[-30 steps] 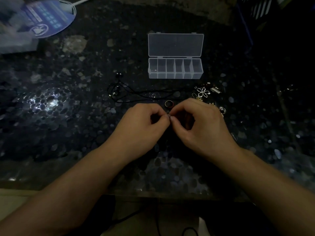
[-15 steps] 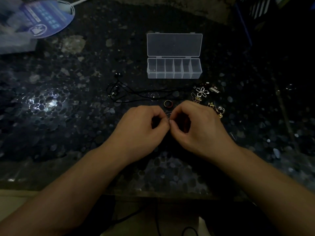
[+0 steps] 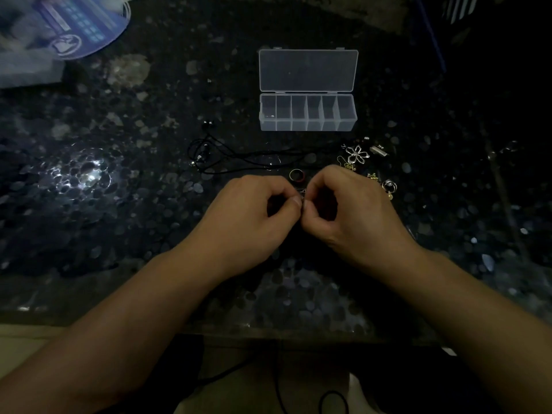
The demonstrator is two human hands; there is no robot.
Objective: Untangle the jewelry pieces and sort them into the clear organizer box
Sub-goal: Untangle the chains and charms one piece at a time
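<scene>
**Both hands pinching a tiny piece near the ring**

My left hand (image 3: 254, 216) and right hand (image 3: 355, 216) meet at the middle of the dark pebble-patterned table (image 3: 119, 222), thumbs and forefingers pressed tip to tip around a small jewelry piece (image 3: 302, 196). It is too small and dim for me to tell what it is; only a glint of metal shows just above my fingertips. The other fingers of both hands are curled in.

Compared with a second ago, very little differs. My hands keep the same pinch in the same place, and the thumbs have barely shifted. The loose pieces on the table lie as they did.

Just beyond my knuckles lies a ring (image 3: 297, 175) with a reddish edge. To the far left of it the black cord necklace (image 3: 227, 156) sprawls in loops, its line running right. To the right of my right hand sit a silver flower pendant (image 3: 357, 153), small gold earrings (image 3: 349, 166) and a round silver charm (image 3: 389, 185).

The clear organizer box (image 3: 307, 113) stands farther off, past the cord, with its lid (image 3: 307, 70) lying open on the far side. Its six compartments look empty, though I cannot be sure in this light.

At the far left corner lies a blue round fan (image 3: 80, 25).
</scene>
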